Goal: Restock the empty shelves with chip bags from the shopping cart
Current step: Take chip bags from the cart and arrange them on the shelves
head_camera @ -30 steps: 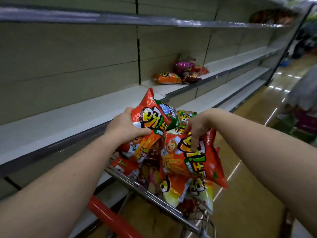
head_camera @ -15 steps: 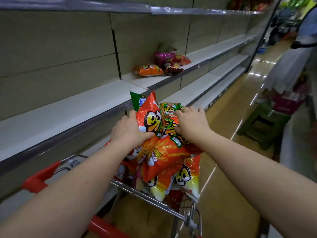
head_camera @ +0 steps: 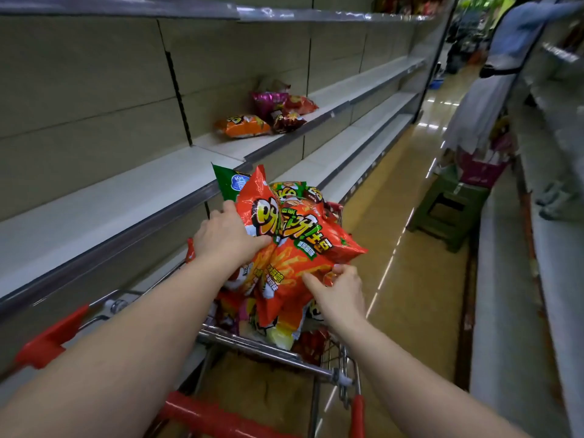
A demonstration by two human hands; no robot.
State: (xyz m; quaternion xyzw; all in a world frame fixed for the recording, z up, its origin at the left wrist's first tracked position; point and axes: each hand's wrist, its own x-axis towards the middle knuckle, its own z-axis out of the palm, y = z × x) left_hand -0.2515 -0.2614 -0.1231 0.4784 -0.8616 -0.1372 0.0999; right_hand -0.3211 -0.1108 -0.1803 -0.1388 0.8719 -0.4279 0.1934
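Observation:
A bundle of red-orange chip bags is held above the shopping cart. My left hand grips the bundle on its left side, thumb on the front of a bag. My right hand pinches the lower right edge of a bag. More bags lie in the cart beneath. The long white shelf on the left is bare beside the cart. Further along it lie an orange bag and a few dark red and purple bags.
The cart has a red handle near me. Lower white shelves run along the left. A green stool stands in the aisle on the right, with a person beyond it beside a red basket.
My right hand has dropped from the top of the bundle to its lower right edge. The view has swung a little left and down, showing more of the cart.

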